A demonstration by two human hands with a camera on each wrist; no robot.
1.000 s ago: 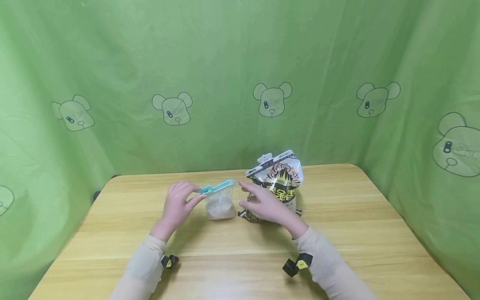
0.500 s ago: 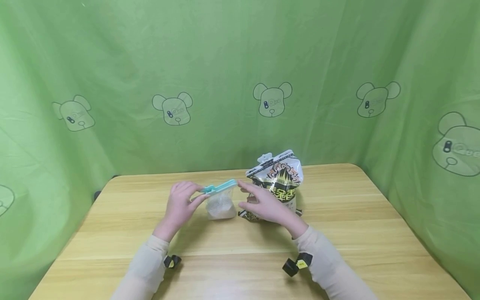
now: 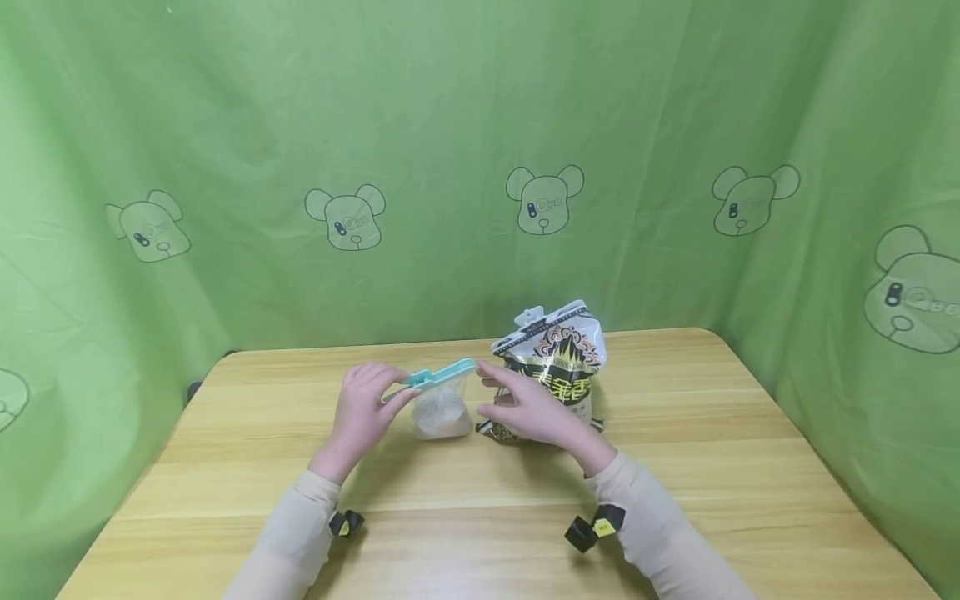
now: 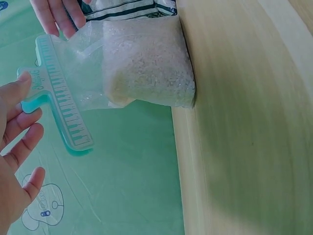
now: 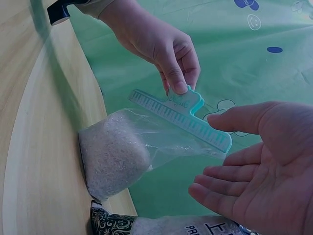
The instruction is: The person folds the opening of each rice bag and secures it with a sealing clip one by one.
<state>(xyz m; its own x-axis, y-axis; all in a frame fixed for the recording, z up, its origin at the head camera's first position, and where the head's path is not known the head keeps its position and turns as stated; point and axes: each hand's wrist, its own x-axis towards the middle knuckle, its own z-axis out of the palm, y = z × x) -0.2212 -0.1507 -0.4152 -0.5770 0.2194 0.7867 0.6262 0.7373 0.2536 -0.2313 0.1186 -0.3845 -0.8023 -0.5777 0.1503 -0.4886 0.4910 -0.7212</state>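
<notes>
My left hand [image 3: 365,406] pinches the handle of a teal bag clip [image 3: 450,373] between thumb and index finger. In the left wrist view its other fingers are apart from the clip. Piano keys are printed along the clip [image 5: 183,119], which lies across the upper part of a clear plastic bag [image 3: 441,414] of white grains, perhaps rice. The bag [image 4: 151,63] stands on the table. My right hand [image 3: 528,406] is beside the clip's right end, thumb and fingers spread. In the right wrist view its index finger is close to the bag's top corner; whether they touch I cannot tell.
A larger black, white and gold printed bag [image 3: 558,354] stands just behind and right of my right hand, with a white clip [image 3: 531,317] on its top. The wooden table [image 3: 465,533] ends at a green curtain [image 3: 450,283].
My left hand and the teal clip have shifted slightly to the right, and the clip's end now lies closer to the right fingertips. The right hand and both bags have hardly moved.
</notes>
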